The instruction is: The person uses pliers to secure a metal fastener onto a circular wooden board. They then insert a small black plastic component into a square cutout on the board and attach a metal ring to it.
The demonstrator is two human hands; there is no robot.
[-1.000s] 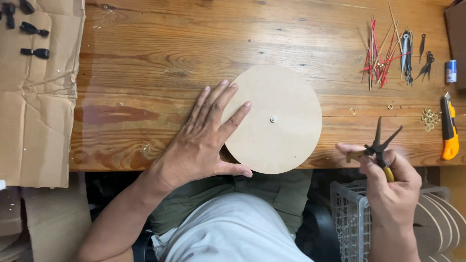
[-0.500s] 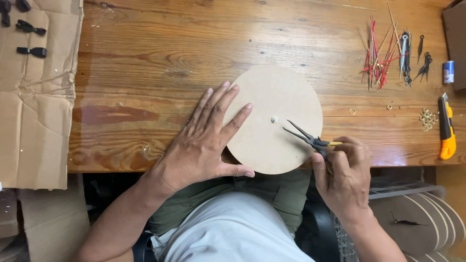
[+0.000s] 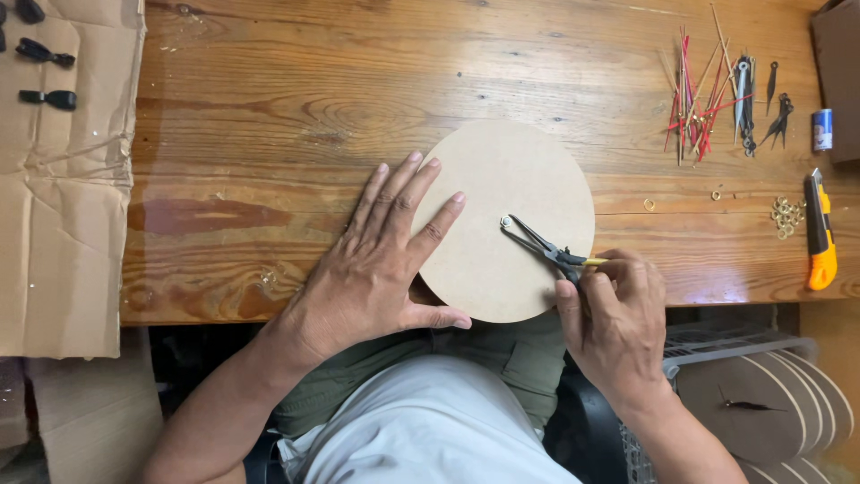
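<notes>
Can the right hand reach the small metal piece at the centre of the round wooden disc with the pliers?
Probably yes: the pliers in the right hand already have their tips at the metal piece, with nothing between.

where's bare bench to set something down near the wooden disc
The widest bare patch lies between the cardboard sheet and the wooden disc, above the left hand. It is crowded right of the disc: sticks, brass rings, utility knife.

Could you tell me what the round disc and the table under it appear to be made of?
Round disc: probably fibreboard or thin plywood, since it is matt, pale tan, with no visible grain. Table: solid wood planks, shown by strong grain and knots, with a slight sheen suggesting varnish.
</notes>
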